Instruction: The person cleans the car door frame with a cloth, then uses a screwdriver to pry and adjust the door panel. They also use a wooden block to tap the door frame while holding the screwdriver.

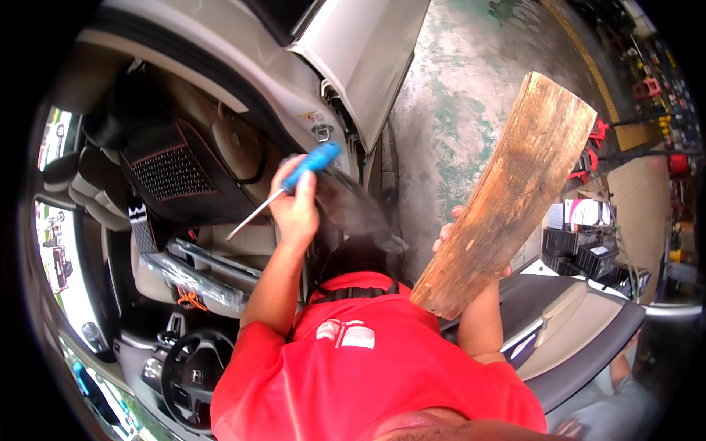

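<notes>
My left hand is closed around a screwdriver with a blue handle. Its thin metal shaft slants down to the left, its tip over the car's interior. My right hand grips a long, worn wooden plank, held up on a slant in front of my right side. Several fingertips show along the plank's left edge, while the plank hides most of the palm. Plank and screwdriver are apart.
On the left is a car cabin with a black seat cover, a plastic-wrapped strip and a steering wheel. Open car doors stand ahead and at lower right. Boxes are stacked at right; another person's sleeve shows at lower right.
</notes>
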Tool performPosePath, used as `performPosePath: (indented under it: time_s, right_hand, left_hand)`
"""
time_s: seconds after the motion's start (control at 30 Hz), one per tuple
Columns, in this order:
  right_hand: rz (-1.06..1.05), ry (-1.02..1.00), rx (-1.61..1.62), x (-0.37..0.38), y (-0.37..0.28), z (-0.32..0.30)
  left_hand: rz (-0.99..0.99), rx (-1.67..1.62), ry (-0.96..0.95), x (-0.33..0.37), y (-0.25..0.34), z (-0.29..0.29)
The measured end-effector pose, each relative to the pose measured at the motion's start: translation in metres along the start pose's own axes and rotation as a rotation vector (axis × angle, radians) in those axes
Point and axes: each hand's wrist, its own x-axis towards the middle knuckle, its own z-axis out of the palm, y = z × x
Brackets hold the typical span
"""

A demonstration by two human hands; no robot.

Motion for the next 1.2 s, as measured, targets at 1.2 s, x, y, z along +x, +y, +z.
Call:
performPosePath:
  time_s: [1.2]
  right_hand:
    - [0.159, 0.499, -0.397, -0.027, -0.102, -0.019]
  left_hand:
    - [0.149, -0.064, 0.774, 0.154, 0.016, 0.142]
